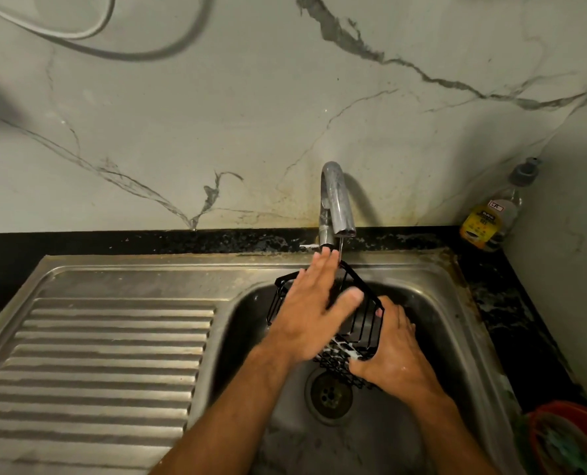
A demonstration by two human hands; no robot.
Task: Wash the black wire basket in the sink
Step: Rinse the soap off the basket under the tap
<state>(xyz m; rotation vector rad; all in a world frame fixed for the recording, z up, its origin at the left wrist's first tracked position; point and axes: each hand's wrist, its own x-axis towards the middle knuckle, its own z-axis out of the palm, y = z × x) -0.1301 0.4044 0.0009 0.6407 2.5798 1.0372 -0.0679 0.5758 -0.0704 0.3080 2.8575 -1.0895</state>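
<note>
Basket-wise: one black wire basket, thin rods with a grid bottom carrying white suds, tilted up over the sink bowl right under the tap. Right hand is clamped on its lower right corner. Left hand lies flat and open across the basket's inside, fingers spread, a bit blurred. Drain sits just below, bowl walls close on every side, ribbed drainboard free to the left. One soap bottle stands in the back corner.
</note>
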